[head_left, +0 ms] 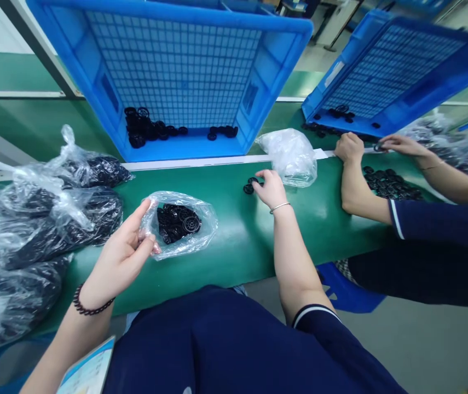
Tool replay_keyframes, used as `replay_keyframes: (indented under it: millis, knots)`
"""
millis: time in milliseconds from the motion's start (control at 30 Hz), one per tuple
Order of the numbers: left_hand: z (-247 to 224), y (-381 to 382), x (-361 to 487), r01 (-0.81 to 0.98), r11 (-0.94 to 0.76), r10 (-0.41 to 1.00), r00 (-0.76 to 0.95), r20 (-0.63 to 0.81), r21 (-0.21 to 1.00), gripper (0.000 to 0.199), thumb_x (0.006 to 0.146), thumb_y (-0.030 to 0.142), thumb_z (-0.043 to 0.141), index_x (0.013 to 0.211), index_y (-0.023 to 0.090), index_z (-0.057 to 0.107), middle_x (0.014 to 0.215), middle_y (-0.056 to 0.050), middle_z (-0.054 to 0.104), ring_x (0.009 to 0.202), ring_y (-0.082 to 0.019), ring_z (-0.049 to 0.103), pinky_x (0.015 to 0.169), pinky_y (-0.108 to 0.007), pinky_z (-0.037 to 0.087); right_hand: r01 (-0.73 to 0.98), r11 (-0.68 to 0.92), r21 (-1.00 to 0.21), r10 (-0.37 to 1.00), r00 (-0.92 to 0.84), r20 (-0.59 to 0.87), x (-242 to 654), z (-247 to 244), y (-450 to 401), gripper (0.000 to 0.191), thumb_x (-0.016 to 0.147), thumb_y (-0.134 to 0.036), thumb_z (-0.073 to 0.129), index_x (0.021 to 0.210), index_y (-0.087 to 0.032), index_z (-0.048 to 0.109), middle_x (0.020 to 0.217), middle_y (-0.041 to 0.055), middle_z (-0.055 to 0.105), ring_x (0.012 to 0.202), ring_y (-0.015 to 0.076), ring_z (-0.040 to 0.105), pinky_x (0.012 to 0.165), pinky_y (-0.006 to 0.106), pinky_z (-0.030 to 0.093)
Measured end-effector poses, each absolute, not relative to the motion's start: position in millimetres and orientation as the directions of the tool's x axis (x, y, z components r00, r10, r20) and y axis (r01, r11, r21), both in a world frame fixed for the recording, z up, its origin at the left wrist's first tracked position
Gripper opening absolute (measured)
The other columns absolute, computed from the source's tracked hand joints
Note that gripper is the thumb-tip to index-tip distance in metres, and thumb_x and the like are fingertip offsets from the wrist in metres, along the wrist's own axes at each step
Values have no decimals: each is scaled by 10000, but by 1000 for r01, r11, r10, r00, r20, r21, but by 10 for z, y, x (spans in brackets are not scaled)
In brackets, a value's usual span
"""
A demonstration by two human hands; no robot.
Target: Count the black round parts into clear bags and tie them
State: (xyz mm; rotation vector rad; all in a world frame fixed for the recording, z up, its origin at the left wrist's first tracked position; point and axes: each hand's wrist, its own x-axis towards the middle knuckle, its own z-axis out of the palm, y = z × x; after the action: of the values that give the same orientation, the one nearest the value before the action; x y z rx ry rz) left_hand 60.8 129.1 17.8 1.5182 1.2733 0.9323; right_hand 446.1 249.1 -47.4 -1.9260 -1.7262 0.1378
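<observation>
My left hand (129, 243) grips the left edge of a clear plastic bag (207, 221) on the green table, its mouth facing up. Inside lie black round plastic parts (174, 223), one showing a wheel-like face with rings. Out to the right, my right hand (270, 189) has its thumb and fingers closed around a few small black wheel-like parts (249, 186) at the table surface. The fingertips partly cover them, so how many are held is unclear. Just beyond that hand sits a crumpled stack of clear plastic bags (293, 157).
A tilted blue crate (184, 150) with black parts along its lower wall stands ahead. Filled, tied bags (81, 213) pile up at the left. At the right, a co-worker's hands (349, 146) work near another blue crate (336, 87) and a heap of black parts (390, 183).
</observation>
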Motion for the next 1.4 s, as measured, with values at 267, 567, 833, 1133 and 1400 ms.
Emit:
replay_keyframes:
  millis: [267, 567, 833, 1133, 1400]
  knots:
    - [192, 1349, 677, 256, -9, 978, 202, -45, 967, 731, 869, 314, 565, 1530, 177, 283, 1448, -162, 489, 611, -82, 601, 597, -223, 569, 907, -159, -391, 951, 247, 188, 5009, -805, 2518, 346, 766, -280, 644, 1070, -118, 611, 1054, 161, 606, 972, 266, 585, 924, 437, 486]
    - [213, 1306, 659, 272, -20, 983, 181, -31, 962, 705, 877, 309, 564, 1525, 219, 302, 1463, -152, 478, 625, -99, 615, 609, -257, 576, 958, -216, -189, 973, 226, 35, 5056, -693, 2984, 391, 828, -204, 538, 1195, -88, 605, 1110, 197, 637, 1068, 319, 560, 1015, 486, 419]
    - [218, 1354, 746, 280, -63, 974, 228, -3, 958, 678, 881, 266, 539, 1519, 247, 310, 1520, -130, 406, 636, -97, 620, 651, -292, 596, 813, 303, -496, 882, -43, 468, 4071, -61, 2194, 338, 843, -350, 554, 1139, -193, 596, 1056, 110, 611, 894, 231, 599, 787, 403, 543]
    - [258, 1311, 701, 317, -42, 975, 220, -31, 948, 693, 893, 291, 521, 1534, 234, 266, 1335, -139, 577, 645, -120, 623, 633, -291, 591, 667, 575, -473, 766, -237, 598, 3327, 54, 1979, 404, 885, -491, 573, 1193, -232, 534, 1141, 98, 600, 943, 203, 613, 772, 358, 563]
    - [233, 1314, 703, 281, -38, 974, 223, -27, 959, 698, 897, 318, 524, 1532, 184, 268, 1312, -162, 581, 643, -112, 623, 621, -267, 585, 870, -362, -335, 907, 412, 90, 4321, -619, 2447, 425, 765, -533, 658, 938, -190, 477, 974, 126, 585, 928, 284, 569, 794, 410, 479]
